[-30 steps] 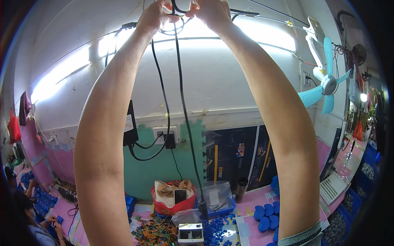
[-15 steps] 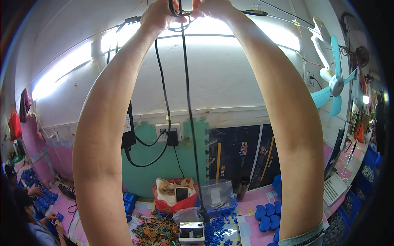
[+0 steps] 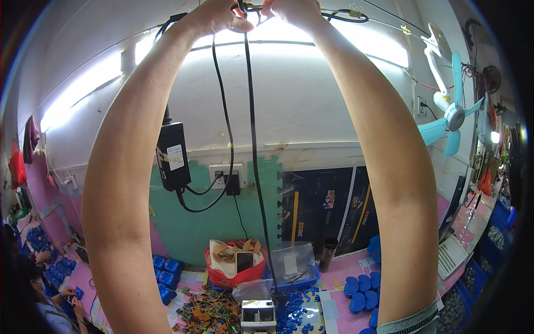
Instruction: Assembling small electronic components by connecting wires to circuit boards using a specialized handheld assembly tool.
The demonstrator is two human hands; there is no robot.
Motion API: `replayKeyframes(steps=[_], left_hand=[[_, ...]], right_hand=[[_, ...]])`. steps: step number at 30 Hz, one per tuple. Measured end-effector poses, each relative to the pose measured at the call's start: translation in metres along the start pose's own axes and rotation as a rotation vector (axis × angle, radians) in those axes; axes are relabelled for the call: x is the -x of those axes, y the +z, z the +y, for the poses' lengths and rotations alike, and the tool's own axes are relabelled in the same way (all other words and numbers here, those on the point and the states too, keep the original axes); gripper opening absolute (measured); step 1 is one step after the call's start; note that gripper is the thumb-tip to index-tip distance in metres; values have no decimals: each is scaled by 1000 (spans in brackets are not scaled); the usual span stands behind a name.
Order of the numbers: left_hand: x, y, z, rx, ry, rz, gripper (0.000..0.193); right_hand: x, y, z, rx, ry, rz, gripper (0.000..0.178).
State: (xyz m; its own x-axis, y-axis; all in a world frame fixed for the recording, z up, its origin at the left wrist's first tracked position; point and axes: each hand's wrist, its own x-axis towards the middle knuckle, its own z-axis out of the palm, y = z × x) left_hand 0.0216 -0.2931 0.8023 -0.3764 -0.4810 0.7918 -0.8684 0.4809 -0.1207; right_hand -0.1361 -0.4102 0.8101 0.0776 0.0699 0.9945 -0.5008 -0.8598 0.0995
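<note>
Both arms reach up to the top edge, where my hands are partly cut off by the picture's rim. My left hand (image 3: 221, 18) is closed around a black cable (image 3: 251, 111), which hangs from there to the table. Close beside it, my right hand (image 3: 292, 11) pinches a looped part of black cable, its fingertips nearly meeting the left hand's. A second black cord (image 3: 221, 94) drops past my left wrist. Next to my left forearm hangs a black power adapter (image 3: 174, 153) with a white label. Its cord runs to a wall socket (image 3: 222, 177).
A taut line with a binder clip (image 3: 355, 10) crosses above, before bright tube lights. A turquoise fan (image 3: 455, 116) hangs at right. Below are a red bag (image 3: 236, 273), a small white device (image 3: 258, 316), blue parts (image 3: 295, 312) and wired boards (image 3: 208, 312). People work at far left.
My left forearm has shifted slightly left, and more of the adapter shows, a little higher. The cable coil below my hands has drawn up and shows less. Both hands keep their hold.
</note>
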Motion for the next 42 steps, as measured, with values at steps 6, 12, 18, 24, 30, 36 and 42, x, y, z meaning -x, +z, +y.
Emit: replayKeyframes(steps=[6, 12, 18, 24, 30, 36, 42], left_hand=[[7, -8, 3, 98, 59, 83, 45], [-11, -13, -34, -338, 133, 206, 17], [-2, -64, -110, 34, -23, 198, 29], [-18, -31, -68, -106, -14, 278, 35], [-18, -13, -42, -2, -128, 241, 32], [-15, -18, -42, -56, -61, 300, 33], [-21, -20, -45, -8, -109, 282, 38]], right_hand=[[12, -9, -5, -92, -264, -11, 17], [13, -5, -1, -147, -307, -114, 16], [36, -18, -59, -320, -66, 87, 29], [-16, -99, 63, 266, -142, 115, 23], [-42, -95, 145, 74, -108, -455, 29], [-21, -140, 111, -50, 170, -536, 29], [-40, -108, 149, 402, 7, -286, 34]])
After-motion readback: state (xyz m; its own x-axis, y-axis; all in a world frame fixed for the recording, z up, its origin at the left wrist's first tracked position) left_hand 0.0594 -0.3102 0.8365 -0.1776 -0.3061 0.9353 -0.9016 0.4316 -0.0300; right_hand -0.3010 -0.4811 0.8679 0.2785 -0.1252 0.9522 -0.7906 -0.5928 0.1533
